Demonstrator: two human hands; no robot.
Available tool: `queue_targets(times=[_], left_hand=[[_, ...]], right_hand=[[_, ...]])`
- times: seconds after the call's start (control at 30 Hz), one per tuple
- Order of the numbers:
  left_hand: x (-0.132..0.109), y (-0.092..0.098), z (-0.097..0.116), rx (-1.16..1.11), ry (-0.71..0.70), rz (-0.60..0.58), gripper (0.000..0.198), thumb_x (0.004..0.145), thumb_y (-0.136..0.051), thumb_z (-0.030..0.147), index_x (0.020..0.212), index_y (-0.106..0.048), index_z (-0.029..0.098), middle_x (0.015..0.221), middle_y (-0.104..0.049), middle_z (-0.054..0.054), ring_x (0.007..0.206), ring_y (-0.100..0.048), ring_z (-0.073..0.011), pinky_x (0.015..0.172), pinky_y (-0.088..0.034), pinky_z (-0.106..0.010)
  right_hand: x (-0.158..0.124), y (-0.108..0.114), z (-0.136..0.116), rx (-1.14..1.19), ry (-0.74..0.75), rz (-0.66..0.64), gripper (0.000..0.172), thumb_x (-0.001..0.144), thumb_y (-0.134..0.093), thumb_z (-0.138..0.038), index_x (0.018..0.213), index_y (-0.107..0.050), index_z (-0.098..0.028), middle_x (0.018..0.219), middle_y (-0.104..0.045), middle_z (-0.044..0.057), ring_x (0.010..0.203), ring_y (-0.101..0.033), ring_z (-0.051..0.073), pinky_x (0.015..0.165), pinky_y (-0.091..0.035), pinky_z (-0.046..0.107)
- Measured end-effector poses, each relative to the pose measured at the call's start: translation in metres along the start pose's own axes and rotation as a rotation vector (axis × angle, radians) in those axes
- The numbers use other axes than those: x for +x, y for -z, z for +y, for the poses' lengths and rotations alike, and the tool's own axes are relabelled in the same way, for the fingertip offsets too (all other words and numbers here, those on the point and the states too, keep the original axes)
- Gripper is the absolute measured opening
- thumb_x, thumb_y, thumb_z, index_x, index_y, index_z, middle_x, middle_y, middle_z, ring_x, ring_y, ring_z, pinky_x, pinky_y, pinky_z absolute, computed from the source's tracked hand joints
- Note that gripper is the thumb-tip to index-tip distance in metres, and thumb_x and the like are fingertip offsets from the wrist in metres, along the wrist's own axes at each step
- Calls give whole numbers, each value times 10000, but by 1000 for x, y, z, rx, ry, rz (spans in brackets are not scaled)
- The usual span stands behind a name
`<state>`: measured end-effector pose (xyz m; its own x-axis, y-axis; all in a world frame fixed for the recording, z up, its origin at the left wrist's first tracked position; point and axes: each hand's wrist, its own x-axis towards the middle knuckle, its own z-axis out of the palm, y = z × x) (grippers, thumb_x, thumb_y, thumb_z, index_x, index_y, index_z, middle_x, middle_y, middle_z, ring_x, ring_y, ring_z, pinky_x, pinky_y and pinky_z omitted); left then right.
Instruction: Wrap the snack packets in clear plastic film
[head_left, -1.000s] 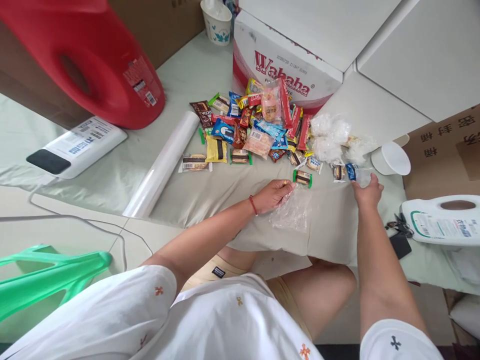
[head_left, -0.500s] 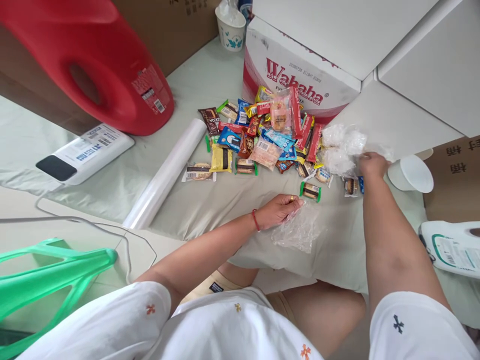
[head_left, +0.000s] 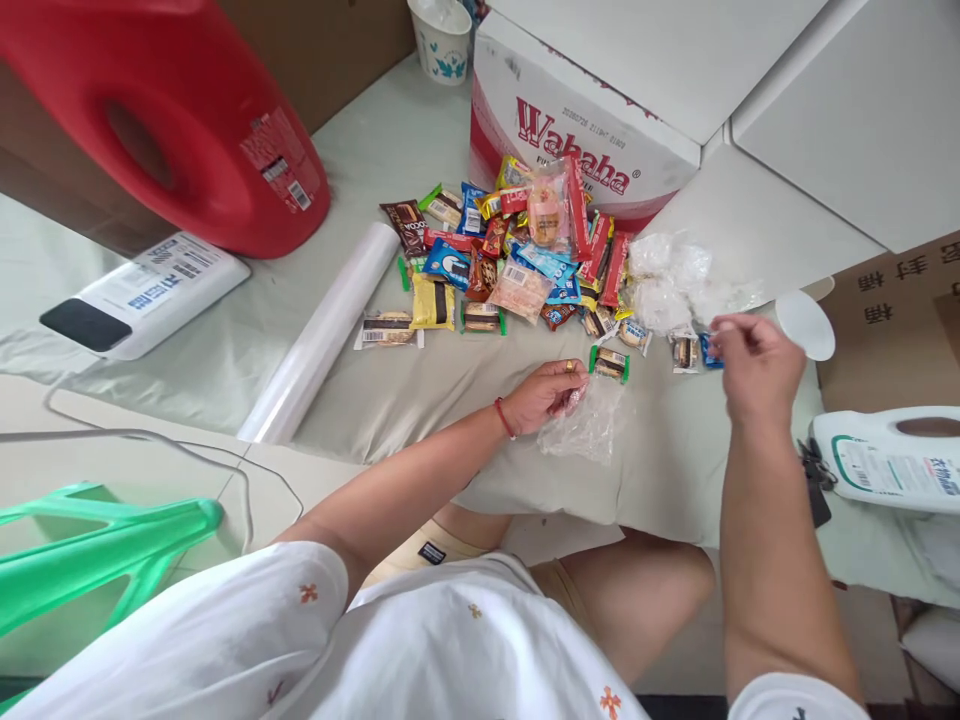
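Note:
My left hand (head_left: 551,392) is closed in a pinch on the mouth of a clear plastic bag (head_left: 589,425), which hangs limp over the cloth. Just past its fingertips lies a small sandwich biscuit in a green-edged wrapper (head_left: 609,364). My right hand (head_left: 761,370) has its fingers curled in with the thumb against them; whether anything is in them is hidden. It is beside a blue snack packet (head_left: 712,351) and a clear-wrapped biscuit (head_left: 685,353). Crumpled clear plastic (head_left: 667,280) lies beyond it. A heap of wrapped snacks (head_left: 517,260) spreads across the middle.
Behind the heap stands a Wahaha carton (head_left: 592,130). A roll of clear film (head_left: 322,335) lies left, near a red jug (head_left: 225,130) and a white device (head_left: 150,295). At right are a white cup (head_left: 806,325) and a white bottle (head_left: 885,460). A green stool (head_left: 112,550) stands lower left.
My right hand has drawn back from the crumpled plastic, and a loose clear piece now lies spread there. The left hand still grips the bag. The whole view has shifted a little.

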<state>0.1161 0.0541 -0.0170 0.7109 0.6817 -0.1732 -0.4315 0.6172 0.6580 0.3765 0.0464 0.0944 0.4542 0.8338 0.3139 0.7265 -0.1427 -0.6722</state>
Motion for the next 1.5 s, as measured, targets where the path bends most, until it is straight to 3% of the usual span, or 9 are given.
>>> queue_targets(times=[0.13, 0.33, 0.47, 0.67, 0.83, 1.0, 1.13, 1.37, 1.5], left_hand=[[-1, -1, 1, -17, 9, -33, 388, 712, -837, 421, 748, -538, 177, 609, -511, 43, 461, -417, -57, 390, -234, -206], [-3, -3, 2, 77, -27, -69, 453, 692, -870, 483, 738, -545, 171, 569, -494, 57, 482, -401, -58, 436, -252, -203], [0, 0, 0, 135, -122, -27, 491, 702, -874, 528, 744, -538, 172, 586, -510, 61, 514, -434, -57, 488, -309, -197], [8, 4, 2, -38, -210, 166, 487, 718, -874, 484, 802, -491, 195, 709, -566, 71, 632, -575, -68, 634, -471, -205], [9, 4, 2, -95, -152, 211, 495, 734, -870, 456, 837, -454, 208, 770, -585, 76, 628, -622, -65, 573, -455, -183], [10, 2, -4, 64, -228, 255, 481, 818, -771, 587, 887, -463, 224, 740, -578, 76, 433, -483, -38, 376, -235, -187], [2, -1, -2, 66, -121, 147, 591, 779, -743, 718, 1021, -498, 238, 899, -624, 33, 563, -611, -71, 399, -304, -164], [2, 6, -8, 201, 68, 33, 576, 558, -954, 268, 988, -589, 149, 864, -657, 9, 648, -604, -71, 599, -463, -201], [5, 10, -7, 144, 10, 20, 507, 576, -947, 340, 892, -609, 134, 766, -652, 16, 603, -561, -59, 571, -401, -193]], right_hand=[[-86, -16, -28, 307, -10, -294, 360, 832, -762, -502, 1072, -759, -233, 1033, -717, 49, 668, -567, 123, 601, -484, 274], [-138, -56, -30, 244, -267, -84, 700, 753, -791, -613, 1290, -596, -209, 929, -682, 18, 719, -593, 144, 582, -472, 247], [-147, -59, -19, 325, -376, -86, 497, 742, -817, -502, 1113, -663, -208, 731, -599, -55, 583, -528, 115, 550, -454, 249], [-181, -36, -4, 527, -424, 447, 329, 774, -814, -460, 912, -632, -224, 719, -565, -54, 597, -514, 96, 538, -449, 232], [-219, -27, 3, 590, -549, 348, 357, 713, -872, -441, 840, -626, -215, 685, -552, -61, 541, -458, 73, 447, -368, 200], [-222, -11, -2, 729, -677, 179, 420, 689, -897, -446, 860, -594, -211, 676, -527, -83, 484, -416, 36, 389, -289, 151], [-210, -9, -13, 831, -650, 192, 433, 727, -880, -437, 887, -541, -219, 682, -516, -91, 468, -383, 22, 386, -265, 131], [-205, -14, -21, 875, -634, 210, 456, 707, -899, -433, 877, -537, -215, 676, -513, -89, 469, -381, 16, 393, -286, 125], [-203, 12, -3, 924, -644, 257, 453, 680, -908, -372, 833, -515, -207, 638, -469, -105, 446, -312, 4, 375, -243, 107]])
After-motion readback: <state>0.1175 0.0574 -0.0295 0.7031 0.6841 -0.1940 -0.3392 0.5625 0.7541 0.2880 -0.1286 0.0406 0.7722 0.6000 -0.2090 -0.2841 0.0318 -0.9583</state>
